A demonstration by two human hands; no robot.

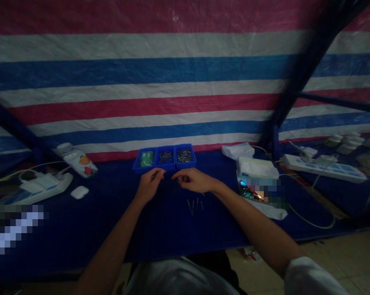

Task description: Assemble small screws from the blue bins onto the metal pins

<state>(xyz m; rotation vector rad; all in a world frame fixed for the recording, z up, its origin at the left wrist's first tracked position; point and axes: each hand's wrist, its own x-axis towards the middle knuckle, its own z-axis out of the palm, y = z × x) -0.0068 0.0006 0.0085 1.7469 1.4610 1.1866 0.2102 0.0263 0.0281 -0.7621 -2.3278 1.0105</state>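
Both hands (172, 182) pinch together above loose screws (195, 205) lying below the grip

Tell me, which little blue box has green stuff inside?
The leftmost blue bin of the three in the row. Its contents look green, while the middle bin and right bin hold dark grey metal pieces.

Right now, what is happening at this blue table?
A person sits at the blue table with both hands raised close together. The left hand and right hand pinch something too small to identify. Just behind them stand three blue bins, one with green parts and two with grey metal parts. A few thin metal pins lie on the cloth near the right wrist.
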